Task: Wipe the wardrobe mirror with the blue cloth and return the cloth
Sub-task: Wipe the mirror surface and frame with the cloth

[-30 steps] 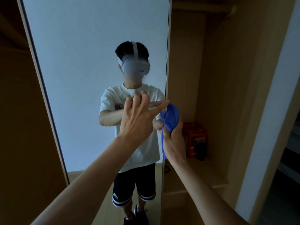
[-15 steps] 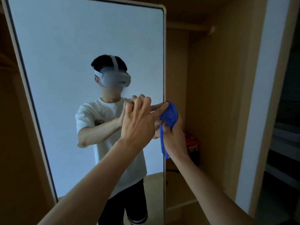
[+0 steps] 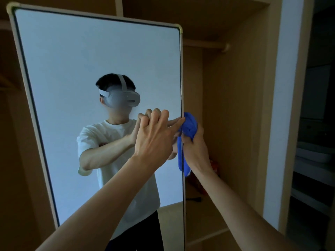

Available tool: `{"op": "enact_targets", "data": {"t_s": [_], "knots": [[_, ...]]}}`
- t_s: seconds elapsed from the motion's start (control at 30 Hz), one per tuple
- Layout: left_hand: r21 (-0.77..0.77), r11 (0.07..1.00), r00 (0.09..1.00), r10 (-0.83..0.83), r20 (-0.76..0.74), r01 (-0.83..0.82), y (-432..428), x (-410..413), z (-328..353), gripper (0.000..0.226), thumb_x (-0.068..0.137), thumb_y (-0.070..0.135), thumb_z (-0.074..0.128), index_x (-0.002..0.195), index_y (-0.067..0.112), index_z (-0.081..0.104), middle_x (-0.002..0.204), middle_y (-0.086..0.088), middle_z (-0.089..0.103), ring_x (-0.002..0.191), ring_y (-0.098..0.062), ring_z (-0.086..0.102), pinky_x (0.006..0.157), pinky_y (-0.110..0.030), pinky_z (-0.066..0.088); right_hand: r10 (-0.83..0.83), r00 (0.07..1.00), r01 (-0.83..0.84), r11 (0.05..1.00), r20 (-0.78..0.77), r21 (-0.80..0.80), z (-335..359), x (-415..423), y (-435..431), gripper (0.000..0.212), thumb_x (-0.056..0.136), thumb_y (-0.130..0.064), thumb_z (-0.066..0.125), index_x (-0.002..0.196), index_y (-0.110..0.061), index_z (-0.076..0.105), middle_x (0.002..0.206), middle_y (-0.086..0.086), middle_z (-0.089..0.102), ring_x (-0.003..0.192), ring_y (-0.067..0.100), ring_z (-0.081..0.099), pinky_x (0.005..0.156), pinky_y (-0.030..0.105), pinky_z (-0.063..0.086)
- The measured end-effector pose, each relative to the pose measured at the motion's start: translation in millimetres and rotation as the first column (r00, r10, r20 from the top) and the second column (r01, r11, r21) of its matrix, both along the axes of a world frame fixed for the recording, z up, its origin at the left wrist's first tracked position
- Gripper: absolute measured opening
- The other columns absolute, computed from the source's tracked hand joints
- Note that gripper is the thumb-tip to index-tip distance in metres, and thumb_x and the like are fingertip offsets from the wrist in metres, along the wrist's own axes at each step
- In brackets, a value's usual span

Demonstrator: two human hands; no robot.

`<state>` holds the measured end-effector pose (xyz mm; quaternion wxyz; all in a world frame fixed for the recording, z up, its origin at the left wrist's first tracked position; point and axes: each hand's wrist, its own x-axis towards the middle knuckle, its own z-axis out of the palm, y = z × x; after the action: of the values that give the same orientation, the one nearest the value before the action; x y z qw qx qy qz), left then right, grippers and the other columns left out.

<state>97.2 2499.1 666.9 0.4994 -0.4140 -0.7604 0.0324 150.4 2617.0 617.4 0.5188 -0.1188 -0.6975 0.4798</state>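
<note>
Wooden wardrobe (image 3: 235, 105) panels fill the dim background, and the tall mirror (image 3: 90, 60) stands at the left, its right edge near the middle. The left hand (image 3: 155, 136) rests its fingertips on the glass, holding nothing, thumb stretched to that right edge. The right hand (image 3: 194, 147) grasps the bunched blue cloth (image 3: 189, 124) against the same edge, a loose tail hanging beside the wrist

Hanging rail (image 3: 203, 44) up top; black cord (image 3: 195, 199) on wooden shelf (image 3: 206, 225).
</note>
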Motion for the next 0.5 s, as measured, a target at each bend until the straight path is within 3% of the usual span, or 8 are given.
{"op": "enact_targets", "data": {"t_s": [0.07, 0.13, 0.2, 0.3, 0.37, 0.43, 0.5], "knots": [[0.056, 0.998, 1.000, -0.003, 0.014, 0.002, -0.3, 0.5, 8.2, 0.076, 0.084, 0.031, 0.006, 0.150, 0.042, 0.042, 0.113, -0.006, 0.047, 0.104, -0.029, 0.047, 0.088, -0.042, 0.037, -0.003, 1.000, 0.003, 0.999, 0.005, 0.035, 8.9, -0.8, 1.9, 0.042, 0.106, -0.016, 0.046, 0.144, -0.031, 0.036, 0.098, 0.000, 0.066, 0.077, 0.016, 0.063, 0.075, 0.033, 0.055], [0.092, 0.996, 1.000, -0.021, 0.011, 0.019, -1.0, 0.9, 14.5, 0.076, 0.084, 0.034, 0.007, 0.146, 0.040, 0.051, 0.106, -0.008, 0.050, 0.097, -0.031, 0.048, 0.084, -0.043, 0.037, -0.029, 1.000, 0.029, 0.997, 0.003, 0.065, 0.3, -0.4, 1.7, 0.030, 0.105, -0.015, 0.047, 0.129, -0.032, 0.041, 0.087, -0.001, 0.061, 0.069, 0.011, 0.057, 0.069, 0.030, 0.050], [0.099, 0.995, 1.000, -0.005, -0.027, 0.008, -0.5, 0.0, 13.9, 0.073, 0.085, 0.031, 0.014, 0.145, 0.040, 0.054, 0.102, -0.006, 0.050, 0.094, -0.029, 0.050, 0.082, -0.043, 0.039, -0.057, 0.998, 0.054, 0.996, 0.032, 0.069, -20.4, 1.1, 1.7, 0.012, 0.105, -0.016, 0.048, 0.117, -0.019, 0.049, 0.076, -0.002, 0.053, 0.064, 0.010, 0.052, 0.067, 0.034, 0.046], [0.091, 0.996, 1.000, 0.003, -0.011, -0.002, 0.6, -2.6, 12.7, 0.073, 0.083, 0.023, 0.020, 0.146, 0.041, 0.053, 0.103, -0.004, 0.050, 0.096, -0.029, 0.051, 0.084, -0.044, 0.043, -0.056, 0.993, 0.052, 0.998, 0.101, 0.043, -42.7, 0.5, 4.0, 0.022, 0.105, -0.023, 0.048, 0.124, -0.011, 0.049, 0.077, -0.006, 0.055, 0.068, 0.012, 0.055, 0.068, 0.035, 0.048], [0.109, 0.994, 0.999, -0.014, 0.036, 0.010, 1.7, -3.2, 16.6, 0.072, 0.084, 0.024, 0.019, 0.145, 0.039, 0.054, 0.102, -0.006, 0.050, 0.096, -0.032, 0.051, 0.086, -0.048, 0.044, -0.088, 0.994, 0.084, 0.994, 0.059, 0.077, -32.8, -2.8, 4.7, 0.024, 0.105, -0.020, 0.048, 0.126, -0.010, 0.050, 0.078, -0.007, 0.054, 0.069, 0.010, 0.055, 0.071, 0.035, 0.049], [0.148, 0.988, 0.997, -0.057, 0.050, 0.049, 4.2, -3.4, 21.5, 0.069, 0.087, 0.030, 0.018, 0.143, 0.036, 0.058, 0.100, -0.008, 0.050, 0.094, -0.034, 0.051, 0.084, -0.050, 0.044, -0.125, 0.992, 0.127, 0.985, -0.021, 0.118, -8.6, -8.6, 6.0, 0.021, 0.103, -0.012, 0.047, 0.122, -0.007, 0.055, 0.072, -0.012, 0.049, 0.061, 0.004, 0.054, 0.067, 0.028, 0.046], [0.194, 0.979, 0.997, -0.071, 0.018, 0.066, 6.4, -4.2, 25.7, 0.067, 0.089, 0.030, 0.018, 0.141, 0.034, 0.059, 0.098, -0.008, 0.050, 0.091, -0.033, 0.050, 0.079, -0.048, 0.042, -0.112, 0.989, 0.124, 0.982, -0.092, 0.140, 25.5, -10.8, 7.1, 0.022, 0.102, -0.009, 0.048, 0.122, -0.012, 0.056, 0.070, -0.013, 0.051, 0.060, -0.003, 0.057, 0.057, 0.014, 0.043]]}}
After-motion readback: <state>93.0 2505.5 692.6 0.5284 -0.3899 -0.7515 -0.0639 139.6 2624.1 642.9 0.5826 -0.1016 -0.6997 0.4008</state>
